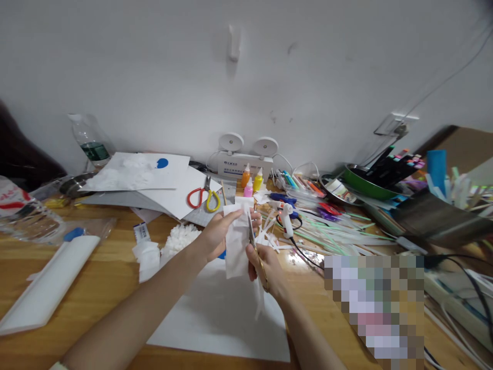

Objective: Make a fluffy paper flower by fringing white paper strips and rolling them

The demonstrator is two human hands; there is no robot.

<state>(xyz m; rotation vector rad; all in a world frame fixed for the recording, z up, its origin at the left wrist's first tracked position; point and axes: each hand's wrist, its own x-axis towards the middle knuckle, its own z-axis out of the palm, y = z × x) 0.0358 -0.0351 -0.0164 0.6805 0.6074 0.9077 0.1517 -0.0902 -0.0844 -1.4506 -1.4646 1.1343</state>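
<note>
My left hand (217, 234) grips a folded strip of thin white paper (236, 252), its fingers behind and its thumb in front. In my right hand (267, 267) is a pair of gold-handled scissors (252, 236), blades pointing up along the strip's right edge. A narrow white sliver (259, 303) hangs below the right hand. Under both hands lies a large white sheet (215, 318). Left of the left hand sit a ruffled white paper clump (181, 240) and a small stack of white paper pieces (148, 261).
Red-and-yellow-handled scissors (204, 199) rest on papers at the back. Paint bottles (248, 187) stand behind my hands. A white glue gun (285, 218) with a cord and many thin sticks (346, 236) lie right. A white roll (50, 285) lies left. A patch at lower right is pixelated.
</note>
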